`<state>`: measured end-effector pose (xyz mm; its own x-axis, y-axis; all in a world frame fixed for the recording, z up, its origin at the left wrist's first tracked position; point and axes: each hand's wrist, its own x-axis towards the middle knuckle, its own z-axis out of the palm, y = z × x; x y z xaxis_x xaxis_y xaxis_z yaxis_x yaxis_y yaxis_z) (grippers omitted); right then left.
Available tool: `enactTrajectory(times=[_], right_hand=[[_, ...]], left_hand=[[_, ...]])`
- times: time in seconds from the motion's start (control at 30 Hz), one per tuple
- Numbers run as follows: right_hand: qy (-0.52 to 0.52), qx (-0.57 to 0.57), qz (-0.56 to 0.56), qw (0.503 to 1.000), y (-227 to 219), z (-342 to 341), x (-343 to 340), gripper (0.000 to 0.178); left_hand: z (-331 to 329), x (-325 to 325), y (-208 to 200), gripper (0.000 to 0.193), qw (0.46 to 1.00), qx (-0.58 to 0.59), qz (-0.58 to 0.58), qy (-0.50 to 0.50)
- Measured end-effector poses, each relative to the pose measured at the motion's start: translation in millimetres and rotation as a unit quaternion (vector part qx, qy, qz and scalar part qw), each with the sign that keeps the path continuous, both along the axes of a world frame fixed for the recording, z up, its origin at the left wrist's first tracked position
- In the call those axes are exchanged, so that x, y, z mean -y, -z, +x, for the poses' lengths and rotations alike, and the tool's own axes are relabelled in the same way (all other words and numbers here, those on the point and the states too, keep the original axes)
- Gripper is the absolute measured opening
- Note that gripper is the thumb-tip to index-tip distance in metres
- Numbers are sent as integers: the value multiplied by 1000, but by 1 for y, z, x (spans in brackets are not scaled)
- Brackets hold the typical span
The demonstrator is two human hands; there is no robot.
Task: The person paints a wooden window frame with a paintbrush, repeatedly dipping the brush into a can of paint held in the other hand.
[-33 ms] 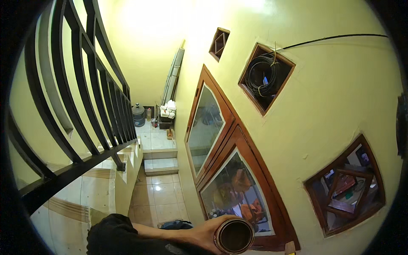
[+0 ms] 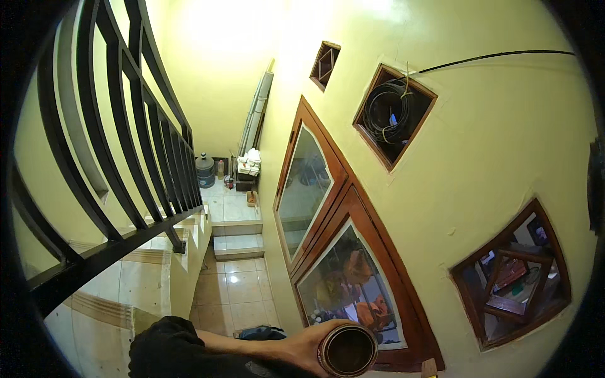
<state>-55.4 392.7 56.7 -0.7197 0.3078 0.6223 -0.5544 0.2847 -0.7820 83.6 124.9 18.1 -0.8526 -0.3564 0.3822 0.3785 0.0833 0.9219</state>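
My left hand (image 2: 307,346), coming from a black sleeve, is wrapped round the side of an open round can (image 2: 348,351) near the bottom of the picture. The can's mouth faces up, with a brownish rim and a dark inside; whether liquid is in it I cannot make out. Beyond it is the brown wooden frame (image 2: 403,290) of a glazed window. A short pale wooden end (image 2: 429,367) pokes up at the lower edge, right of the can; the rest of it is cut off. My right hand is out of view.
A black metal railing (image 2: 120,230) borders tiled stairs (image 2: 104,277) at left. Tiled floor (image 2: 230,283) leads to steps, a blue water jug (image 2: 205,171) and leaning pipes (image 2: 255,113). Diamond wall openings, one with coiled black cable (image 2: 383,113), another framed in wood (image 2: 463,299), are at right.
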Motion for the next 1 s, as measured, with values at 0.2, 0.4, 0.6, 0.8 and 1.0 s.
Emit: enactTrajectory(times=[0.2, 0.4, 0.6, 0.8, 1.0], right_hand=[[21, -3, 6, 1000, 20, -13, -37, 77], [-19, 28, -71, 997, 7, -5, -29, 76], [-29, -24, -141, 989, 8, -9, -39, 66], [-21, -26, -152, 988, 15, -11, -43, 65], [11, -17, -125, 992, 3, -1, -25, 66]], left_hand=[[-12, -14, 11, 122, 998, -41, 2, 38], [-13, -17, 3, 121, 998, -38, -48, 30], [-20, -18, -1, 119, 998, -41, -38, 42], [-19, -17, 1, 118, 998, -40, -22, 48], [-11, -9, 8, 129, 997, 27, -2, 68]])
